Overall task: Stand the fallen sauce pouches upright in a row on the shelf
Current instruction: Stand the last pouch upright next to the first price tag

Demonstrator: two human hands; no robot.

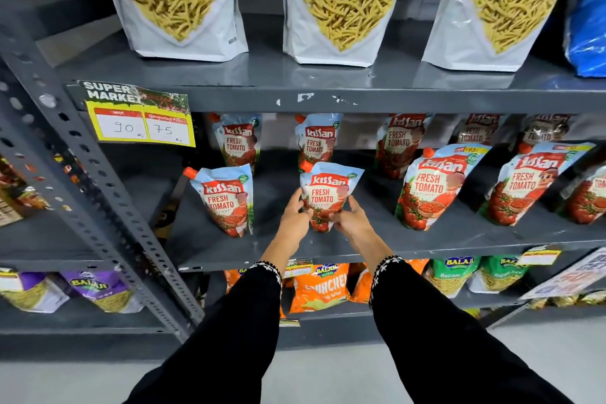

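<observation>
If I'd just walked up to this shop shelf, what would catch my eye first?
Probably the two hands, left hand and right hand, cupping a red-and-blue tomato ketchup pouch upright at the middle of the grey shelf, with matching pouches standing on both sides and behind. Next, the yellow price tag at upper left, and the big white snack bags on the shelf above.

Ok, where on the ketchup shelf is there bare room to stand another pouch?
Bare shelf lies between the front-left pouch and the held pouch, and between that and the large pouch. Right of there the pouches crowd together. Both hands block the middle front.
</observation>
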